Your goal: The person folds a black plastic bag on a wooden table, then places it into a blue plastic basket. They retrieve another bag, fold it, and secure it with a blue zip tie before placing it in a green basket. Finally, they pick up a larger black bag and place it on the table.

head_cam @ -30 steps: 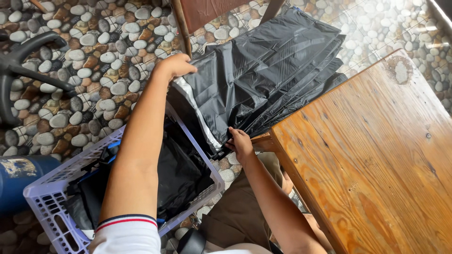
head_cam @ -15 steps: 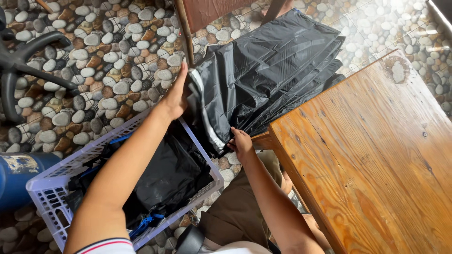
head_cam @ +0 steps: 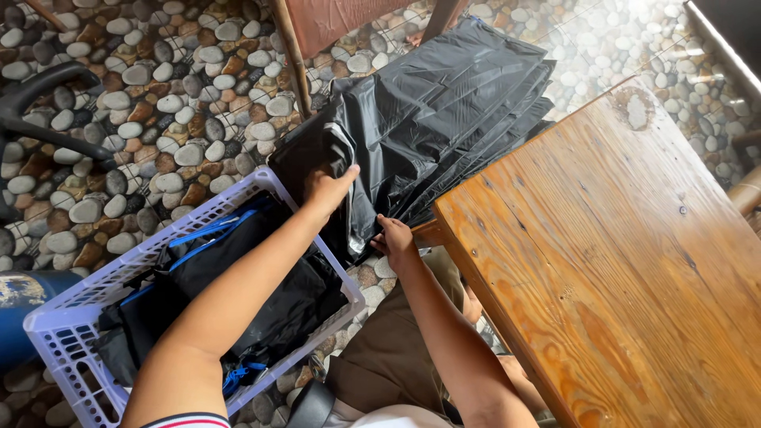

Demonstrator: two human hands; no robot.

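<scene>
The black sheeting (head_cam: pixel 444 103) my hands grip is thin glossy plastic, creased and shiny. Beside me, the table (head_cam: pixel 618 261) is varnished wood with a visible grain. The basket (head_cam: pixel 95 317) is pale perforated plastic holding matt black cloth (head_cam: pixel 269 309). The floor (head_cam: pixel 158 103) is smooth rounded pebbles.

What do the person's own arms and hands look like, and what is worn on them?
Both arms are bare from the upper arm down. The left arm has a short white sleeve edged with red and dark stripes. The right arm and both hands show nothing worn.

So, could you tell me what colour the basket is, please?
White basket, seen in the head view.
</scene>
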